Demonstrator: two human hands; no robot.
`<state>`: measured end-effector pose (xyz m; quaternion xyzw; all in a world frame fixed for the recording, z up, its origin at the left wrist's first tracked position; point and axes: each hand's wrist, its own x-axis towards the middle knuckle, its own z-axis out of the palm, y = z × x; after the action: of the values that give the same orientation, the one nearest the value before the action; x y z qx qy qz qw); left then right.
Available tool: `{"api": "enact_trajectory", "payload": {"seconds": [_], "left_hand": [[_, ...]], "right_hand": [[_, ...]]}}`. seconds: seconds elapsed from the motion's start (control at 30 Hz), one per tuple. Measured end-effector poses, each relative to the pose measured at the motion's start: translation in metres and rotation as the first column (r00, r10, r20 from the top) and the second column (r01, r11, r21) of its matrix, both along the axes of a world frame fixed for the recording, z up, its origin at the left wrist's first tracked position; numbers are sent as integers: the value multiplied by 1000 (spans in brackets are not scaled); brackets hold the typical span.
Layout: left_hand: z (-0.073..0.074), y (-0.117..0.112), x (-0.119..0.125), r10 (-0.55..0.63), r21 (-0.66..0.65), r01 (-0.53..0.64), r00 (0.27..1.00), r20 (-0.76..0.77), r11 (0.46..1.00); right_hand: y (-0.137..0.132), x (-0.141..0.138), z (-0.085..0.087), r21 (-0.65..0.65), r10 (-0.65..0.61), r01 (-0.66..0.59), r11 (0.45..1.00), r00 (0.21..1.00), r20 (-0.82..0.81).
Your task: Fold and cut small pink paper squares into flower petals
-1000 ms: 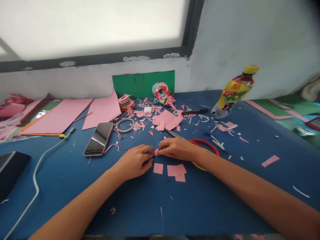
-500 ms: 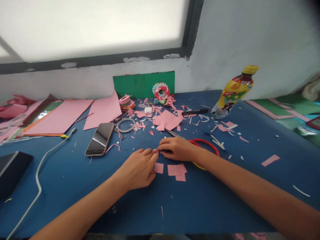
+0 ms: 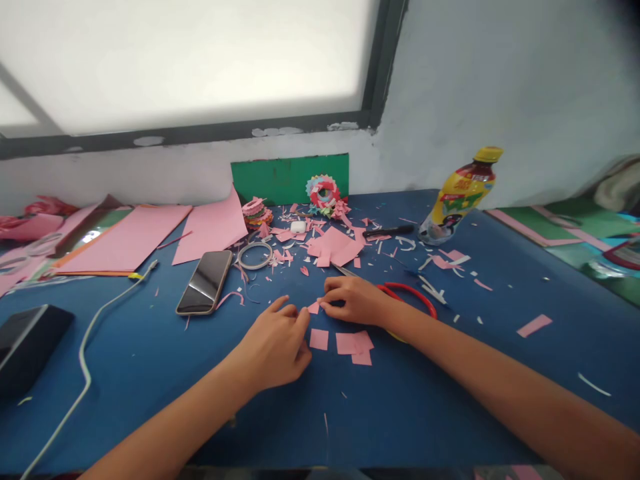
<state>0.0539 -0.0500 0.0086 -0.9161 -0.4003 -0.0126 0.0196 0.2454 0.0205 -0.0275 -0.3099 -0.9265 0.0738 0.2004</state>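
Note:
A small folded-looking piece of pink paper point(image 3: 313, 308) lies between my hands. At its right end, the thumb and fingers of my right hand point(image 3: 356, 301) are pinched on it. My left hand point(image 3: 277, 343) is just left of the paper with its fingers apart, holding nothing. Below the hands lie a pink paper square point(image 3: 319, 339) and a few overlapping pink squares point(image 3: 354, 343). Scissors point(image 3: 409, 293) with red and yellow handles rest partly hidden under my right hand and forearm, their blade tip pointing at the larger pink sheets point(image 3: 336, 245).
Around the blue table point(image 3: 280, 427) are a phone point(image 3: 205, 283), a tape roll point(image 3: 255, 255), a black pen point(image 3: 389, 231), a bottle point(image 3: 460, 193) and a white cable point(image 3: 86, 363). Paper scraps, a paper ring ornament point(image 3: 323, 192) and pink sheets point(image 3: 213, 227) line the back.
My left fingers have come off the small pink paper and spread, moving slightly left. My right hand stays on the paper. The view has shifted slightly.

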Motion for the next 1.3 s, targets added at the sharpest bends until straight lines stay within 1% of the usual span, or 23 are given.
{"api": "enact_trajectory", "payload": {"seconds": [0.03, 0.1, 0.17, 0.2, 0.33, 0.47, 0.63, 0.83, 1.03, 1.13, 1.2, 1.27, 1.3], "left_hand": [[-1, 2, 0, 27, -24, -27, 999, 31, 999], [-6, 7, -1, 119, -83, -109, 984, 130, 991], [-13, 13, -1, 220, -132, -192, 943, 250, 973], [-17, 16, 0, 247, -144, -212, 921, 300, 967], [-25, 24, 1, 268, -190, -204, 864, 426, 960], [-28, 28, 1, 305, -253, -199, 802, 513, 947], [-28, 28, 3, 297, -255, -180, 767, 569, 950], [-25, 24, 4, 288, -209, -200, 721, 630, 957], [-23, 21, 4, 253, -141, -213, 715, 651, 967], [-21, 26, 1, 229, -100, -217, 722, 653, 971], [-15, 31, -4, 226, -70, -242, 717, 660, 968], [-2, 32, -11, 240, -37, -296, 690, 682, 954], [5, 28, -14, 247, -23, -326, 668, 702, 945]], "right_hand": [[0, 0, 1, -4, -8, 8, 1000, 1000, 0], [-1, -1, 2, -12, -18, 18, 1000, 1000, 0], [-2, -3, 3, -34, -27, 27, 999, 1000, -3], [-2, -3, 3, -49, -30, 30, 998, 1000, -4], [-5, -5, 3, -121, -53, 51, 991, 999, -14], [-6, -4, 3, -210, -48, 30, 977, 996, -77], [-8, -4, 4, -227, -45, 15, 974, 991, -124], [-18, -11, 3, -207, -48, -2, 978, 971, -234], [-25, -19, 6, -233, -79, 4, 972, 946, -315], [-26, -21, 8, -246, -87, 0, 969, 936, -341], [-27, -21, 9, -243, -98, 9, 970, 930, -354], [-27, -19, 9, -240, -121, 34, 970, 926, -358], [-27, -18, 8, -241, -134, 48, 969, 925, -356]]}}
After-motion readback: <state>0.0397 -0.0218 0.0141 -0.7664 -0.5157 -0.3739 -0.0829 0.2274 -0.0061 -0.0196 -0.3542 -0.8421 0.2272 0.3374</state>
